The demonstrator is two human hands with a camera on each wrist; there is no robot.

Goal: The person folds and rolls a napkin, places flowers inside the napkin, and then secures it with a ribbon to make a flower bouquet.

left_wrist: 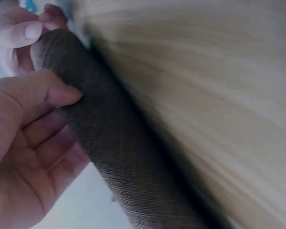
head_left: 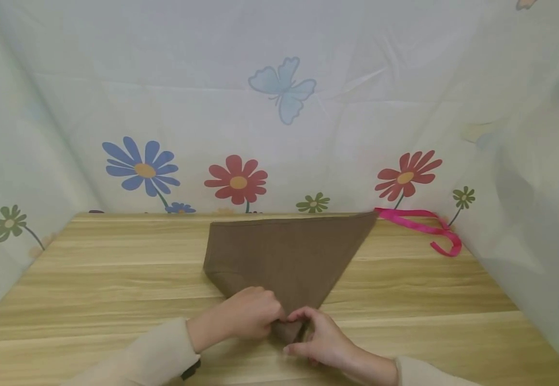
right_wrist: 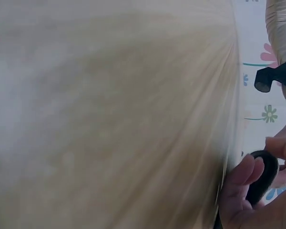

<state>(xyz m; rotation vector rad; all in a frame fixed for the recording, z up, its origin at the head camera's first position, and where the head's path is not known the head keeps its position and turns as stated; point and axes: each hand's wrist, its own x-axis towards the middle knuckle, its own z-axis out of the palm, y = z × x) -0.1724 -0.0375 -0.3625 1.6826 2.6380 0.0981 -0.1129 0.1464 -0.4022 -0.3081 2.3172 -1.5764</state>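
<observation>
A brown cloth point(head_left: 279, 257) lies on the table, its near end drawn to a narrow folded tip. My left hand point(head_left: 255, 313) pinches it just short of that tip; in the left wrist view the thumb presses on the thick folded edge of the cloth point(left_wrist: 119, 143), with the other fingers behind. At the tip my right hand point(head_left: 325, 340) has thumb and fingers curled round the cloth. The right wrist view catches the dark rounded end of the cloth point(right_wrist: 266, 179) between the fingers. Much of the tip is covered by both hands.
A bright pink ribbon point(head_left: 414, 225) trails from the cloth's far right corner, curling near the table's back right edge. The wood-grained table point(head_left: 115, 279) is bounded behind and at the sides by a white curtain point(head_left: 188, 96) printed with flowers and a butterfly.
</observation>
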